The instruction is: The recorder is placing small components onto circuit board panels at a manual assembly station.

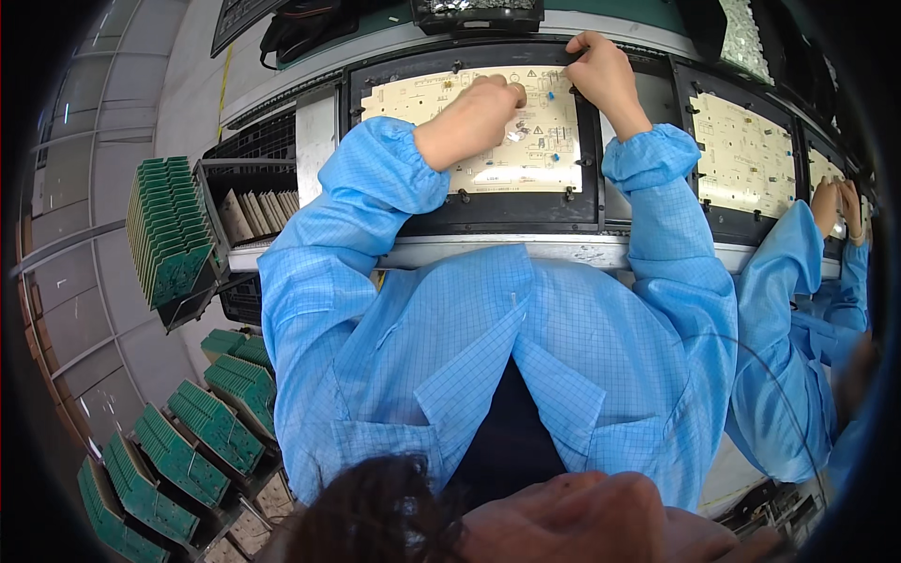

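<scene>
Grey metal edges the long desk (582, 251), which carries a row of black frames; a pale floor (192, 84) with a yellow stripe (223, 84) shows at the left, beside light panels (75, 220). At the right, a co-worker in blue sleeves has both hands (828, 208) over the same row, past a second cream board (741, 155).

Directly in front of the person, a cream circuit board (544, 117) lies flat in its black frame (526, 214). The left hand (481, 117) is over its middle, fingers bunched and pointing down — whether they pinch a part, I cannot tell. The right hand (605, 77), well apart from the left, bends at the board's upper right corner; its grip and contact are unclear.

Beyond the frame sits a black bin (483, 22) with small shiny pieces. Pale slabs (258, 214) stand upright in a rack at the left — green boards (172, 235) fill another beside it, with more racked green boards (183, 455) below.
</scene>
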Demonstrator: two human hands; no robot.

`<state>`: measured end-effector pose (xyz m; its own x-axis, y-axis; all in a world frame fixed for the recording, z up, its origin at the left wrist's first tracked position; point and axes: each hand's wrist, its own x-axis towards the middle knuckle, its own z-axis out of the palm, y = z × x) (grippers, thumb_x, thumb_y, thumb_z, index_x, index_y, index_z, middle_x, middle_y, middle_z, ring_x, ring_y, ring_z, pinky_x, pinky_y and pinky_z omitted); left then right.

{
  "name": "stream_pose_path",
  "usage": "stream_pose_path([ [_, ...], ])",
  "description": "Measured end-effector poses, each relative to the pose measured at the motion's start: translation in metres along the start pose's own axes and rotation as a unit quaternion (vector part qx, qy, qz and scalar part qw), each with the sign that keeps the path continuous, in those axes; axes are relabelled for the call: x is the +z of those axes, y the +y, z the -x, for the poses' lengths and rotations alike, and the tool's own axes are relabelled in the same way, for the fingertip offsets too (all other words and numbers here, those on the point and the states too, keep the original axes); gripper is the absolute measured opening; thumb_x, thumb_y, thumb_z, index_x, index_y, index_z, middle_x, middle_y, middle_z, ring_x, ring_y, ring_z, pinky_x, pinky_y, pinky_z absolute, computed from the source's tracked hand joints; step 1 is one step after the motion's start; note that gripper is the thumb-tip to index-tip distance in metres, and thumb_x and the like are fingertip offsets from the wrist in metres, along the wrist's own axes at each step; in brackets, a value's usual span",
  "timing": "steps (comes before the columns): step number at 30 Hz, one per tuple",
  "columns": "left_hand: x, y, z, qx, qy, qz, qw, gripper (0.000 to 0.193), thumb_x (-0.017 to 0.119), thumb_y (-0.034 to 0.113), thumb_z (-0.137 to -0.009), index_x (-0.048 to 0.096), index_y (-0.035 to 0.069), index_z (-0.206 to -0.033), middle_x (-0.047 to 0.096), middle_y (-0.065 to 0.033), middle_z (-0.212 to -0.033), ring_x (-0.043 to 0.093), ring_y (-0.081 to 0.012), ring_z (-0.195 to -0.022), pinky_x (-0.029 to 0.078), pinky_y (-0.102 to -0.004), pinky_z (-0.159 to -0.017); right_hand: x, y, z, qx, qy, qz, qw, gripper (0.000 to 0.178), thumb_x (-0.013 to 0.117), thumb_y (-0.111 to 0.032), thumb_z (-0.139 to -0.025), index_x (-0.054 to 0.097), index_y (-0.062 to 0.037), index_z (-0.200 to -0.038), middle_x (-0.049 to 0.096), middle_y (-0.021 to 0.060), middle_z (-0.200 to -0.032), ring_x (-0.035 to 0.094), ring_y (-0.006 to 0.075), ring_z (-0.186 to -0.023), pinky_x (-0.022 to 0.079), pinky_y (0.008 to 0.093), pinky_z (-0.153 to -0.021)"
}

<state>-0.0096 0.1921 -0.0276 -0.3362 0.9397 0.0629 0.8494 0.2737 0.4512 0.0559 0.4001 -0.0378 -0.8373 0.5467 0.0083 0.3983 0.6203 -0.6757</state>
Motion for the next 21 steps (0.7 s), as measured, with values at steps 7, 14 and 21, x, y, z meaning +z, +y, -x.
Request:
stream_pose_path([
  [7,-0.027,-0.001,-0.017,-0.11,0.062,0.132,0.983,0.016,0.063,0.008,-0.084,0.072,0.0,-0.094,0.07,-0.0182,-0.086,0.068,-0.0309,-0.081,0.053,-0.035,-0.075,0.001,0.004,-0.004,0.005,-0.002,0.008,1.0,0.027,0.065,-0.013,-0.07,0.07,-0.0111,-0.097,0.072,0.0117,-0.089,0.068,0.0299,-0.091,0.052,0.0403,-0.083],
  [14,-0.018,-0.027,-0.036,-0.184,0.038,0.23,0.955,0.015,0.07,0.012,-0.082,0.074,0.001,-0.091,0.072,-0.0119,-0.079,0.068,-0.0185,-0.069,0.054,-0.0296,-0.066,0.0,-0.003,-0.001,0.003,-0.006,0.021,1.0,0.026,0.066,-0.014,-0.07,0.07,-0.0094,-0.096,0.072,0.0126,-0.088,0.068,0.0308,-0.09,0.052,0.0403,-0.083],
  [21,-0.005,-0.019,-0.061,-0.192,0.051,0.172,0.965,0.015,0.07,0.009,-0.08,0.073,0.0,-0.091,0.071,-0.0104,-0.078,0.068,-0.0161,-0.069,0.054,-0.0274,-0.066,0.012,-0.006,0.021,-0.124,0.075,0.169,0.975,0.032,0.069,-0.01,-0.074,0.064,-0.0084,-0.106,0.069,0.0137,-0.084,0.066,0.0346,-0.085,0.052,0.0438,-0.072],
])
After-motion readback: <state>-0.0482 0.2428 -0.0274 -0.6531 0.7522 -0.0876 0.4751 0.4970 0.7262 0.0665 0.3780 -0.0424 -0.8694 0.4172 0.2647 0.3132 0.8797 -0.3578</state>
